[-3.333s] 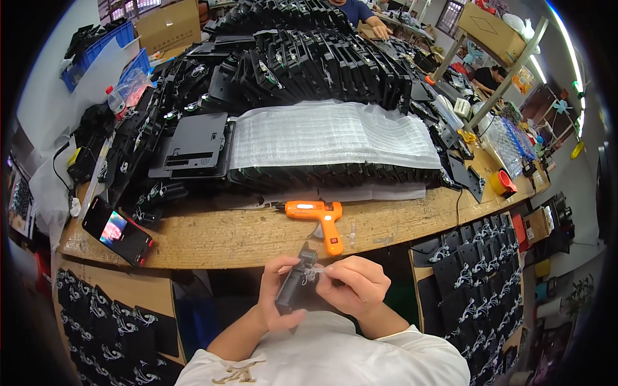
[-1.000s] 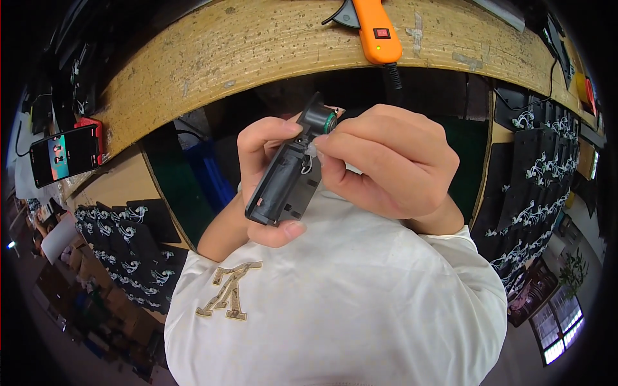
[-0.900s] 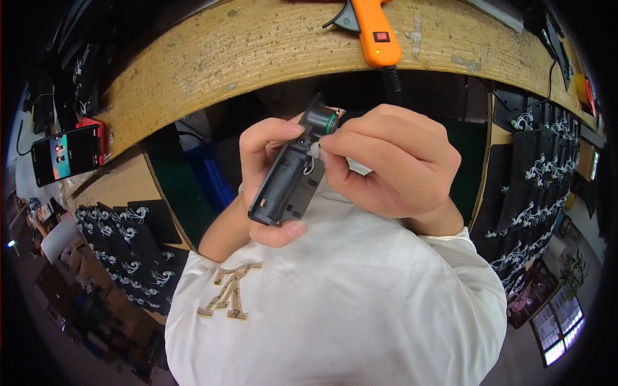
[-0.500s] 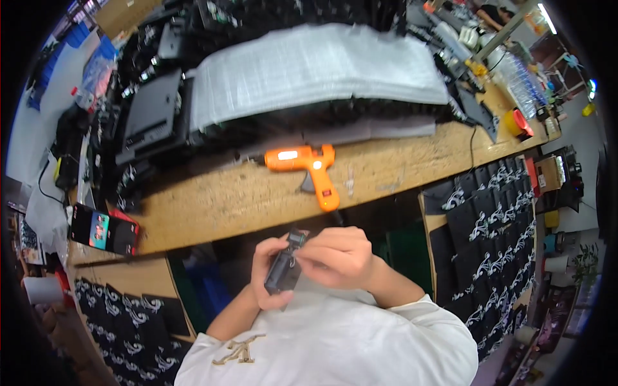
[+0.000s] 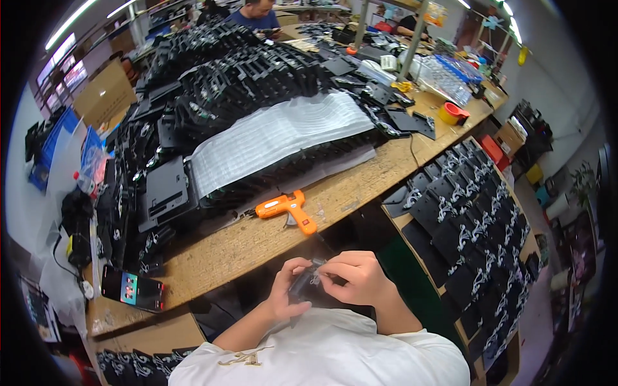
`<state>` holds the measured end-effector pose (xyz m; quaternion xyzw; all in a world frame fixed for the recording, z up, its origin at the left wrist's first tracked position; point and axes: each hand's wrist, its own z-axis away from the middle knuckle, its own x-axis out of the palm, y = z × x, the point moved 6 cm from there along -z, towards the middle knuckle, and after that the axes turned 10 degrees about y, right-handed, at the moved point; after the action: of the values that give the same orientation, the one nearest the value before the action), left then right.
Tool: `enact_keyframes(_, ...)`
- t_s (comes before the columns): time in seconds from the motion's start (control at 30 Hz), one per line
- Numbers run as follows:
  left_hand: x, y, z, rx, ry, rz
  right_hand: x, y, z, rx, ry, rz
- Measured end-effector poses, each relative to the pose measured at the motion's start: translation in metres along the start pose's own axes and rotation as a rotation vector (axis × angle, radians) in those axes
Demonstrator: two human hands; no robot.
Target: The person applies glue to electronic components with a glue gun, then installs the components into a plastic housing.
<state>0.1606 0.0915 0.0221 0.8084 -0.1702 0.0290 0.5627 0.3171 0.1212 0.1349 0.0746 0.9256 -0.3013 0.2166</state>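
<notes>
Close to my body, beyond the table's front edge, my left hand (image 5: 287, 293) is closed along one side of a small flat black plastic part (image 5: 302, 289). The fingertips of my right hand (image 5: 355, 276) pinch together at the far end of this part, by a thin white wire (image 5: 315, 279). What exactly the pinch holds is too small and partly hidden to make out. On the wooden table ahead lies an orange glue gun (image 5: 283, 206), its nozzle toward the left; neither hand touches it.
White foam sheet (image 5: 283, 135) covers rows of black panels (image 5: 251, 71) on the table (image 5: 212, 270). A phone (image 5: 132, 289) rests at the near left corner. Boards of wired black panels (image 5: 463, 225) stand at right. Yellow-red tape (image 5: 452, 114) sits far right; a person (image 5: 254, 16) works at the back.
My view has lifted and tilted, so more of the back of the room shows and the table slants. Both hands stay at the black part.
</notes>
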Motion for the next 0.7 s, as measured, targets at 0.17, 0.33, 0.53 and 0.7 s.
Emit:
enact_keyframes(0.17, 0.024, -0.005, -0.013, -0.106, -0.162, -0.040, -0.024, 0.010, 0.026, 0.077, 0.134, 0.020)
enact_keyframes(0.33, 0.036, -0.027, -0.021, -0.219, -0.123, -0.017, -0.037, 0.045, 0.035, 0.137, 0.113, -0.019)
enact_keyframes(0.53, 0.052, -0.023, -0.015, -0.304, 0.254, 0.033, -0.031, 0.076, 0.013, 0.085, -0.054, -0.234)
enact_keyframes(0.7, 0.049, -0.024, 0.009, -0.158, 0.384, -0.140, -0.014, 0.081, 0.005, 0.115, -0.182, -0.401)
